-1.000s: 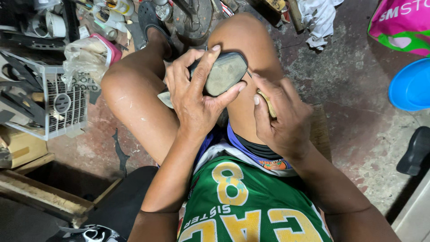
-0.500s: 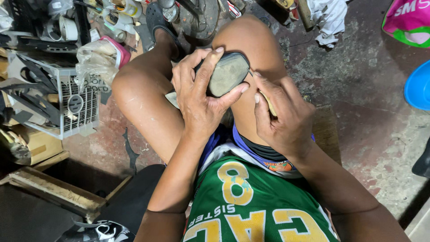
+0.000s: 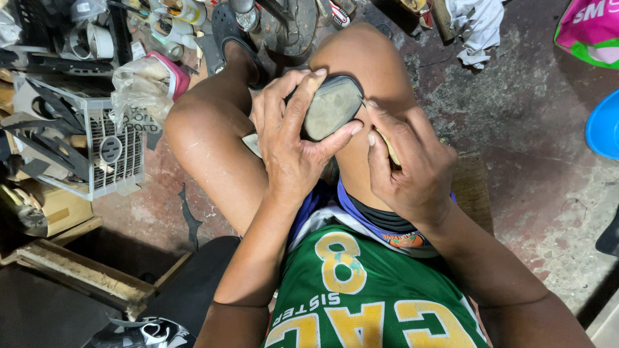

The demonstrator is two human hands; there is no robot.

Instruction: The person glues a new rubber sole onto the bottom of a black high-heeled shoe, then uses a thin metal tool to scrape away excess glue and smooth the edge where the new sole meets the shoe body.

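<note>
My left hand [image 3: 290,138] grips a dark shoe [image 3: 332,106] with its worn grey sole turned up, resting it against my right knee. My right hand [image 3: 406,161] is closed around a small tool with a pale wooden handle [image 3: 389,147], its tip at the sole's right edge. Both bare knees are raised as I sit low, wearing a green jersey [image 3: 367,290]. A flat pale scrap [image 3: 252,143] shows under my left hand.
A white wire basket [image 3: 109,154] with dark scraps stands at left beside a plastic bag [image 3: 138,87] and tape rolls. A black sandal [image 3: 229,32] is on my left foot. A blue basin [image 3: 605,125], a pink bag [image 3: 590,29] and a white cloth [image 3: 474,26] lie on the concrete floor at right.
The view has shifted slightly and my hands sit a little lower in it. My grip on the shoe and on the tool is unchanged.
</note>
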